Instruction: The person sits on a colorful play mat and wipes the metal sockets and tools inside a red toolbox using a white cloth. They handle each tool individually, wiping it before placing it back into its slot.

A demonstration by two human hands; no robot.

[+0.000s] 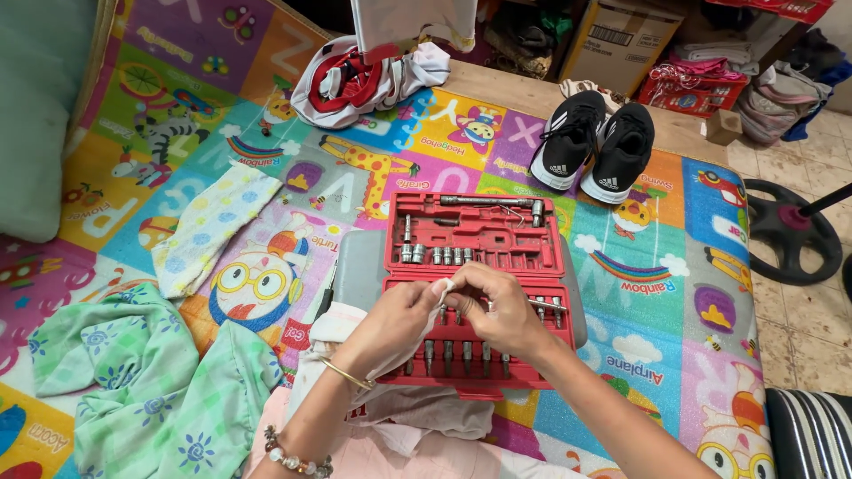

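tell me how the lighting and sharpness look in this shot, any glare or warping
Head view: soft, even light with faint shadows; no strong glare on the red socket case; left hand and right hand look sharp, holding a white cloth; wide-angle bending curves the play mat edges.

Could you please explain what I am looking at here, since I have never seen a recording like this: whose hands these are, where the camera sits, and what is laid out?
There is no machine here: a person works with two bare hands, and the single picture comes from a camera worn on their head, looking down. The left hand and the right hand meet over an open red socket set case, which lies on a colourful children's play mat. Together the hands pinch a bit of white cloth; whether a small part is wrapped inside cannot be seen. Rows of metal sockets sit in the case. Around it lie a pair of black shoes, a spotted cloth and a green floral cloth.
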